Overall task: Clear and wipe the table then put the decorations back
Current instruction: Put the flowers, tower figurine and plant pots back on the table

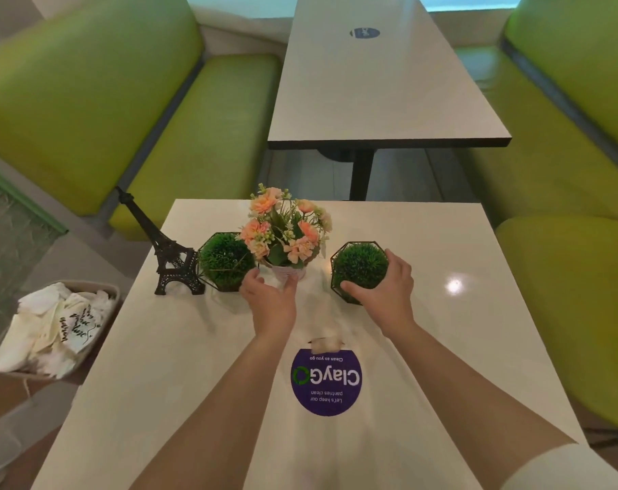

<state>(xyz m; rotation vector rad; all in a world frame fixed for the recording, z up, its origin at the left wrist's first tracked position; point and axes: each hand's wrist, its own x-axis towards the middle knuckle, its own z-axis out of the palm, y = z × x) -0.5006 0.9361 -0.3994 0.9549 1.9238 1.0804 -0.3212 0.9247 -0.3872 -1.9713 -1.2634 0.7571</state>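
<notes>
On the white table (180,351) stand a black Eiffel tower model (169,256), a green moss ball in a wire frame (224,260), a pink flower pot (287,242) and a second moss ball in a wire frame (357,265). My right hand (385,288) grips the second moss ball from the near right side. My left hand (270,298) sits at the base of the flower pot, with thumb and fingers curved round its near side. A crumpled white tissue (327,343) lies on the table between my forearms, above a purple round sticker (325,381).
A bin (88,351) with white crumpled paper stands on the floor at the left. Green benches (180,136) flank the tables on both sides. A second long table (381,86) stands beyond, separated by a gap.
</notes>
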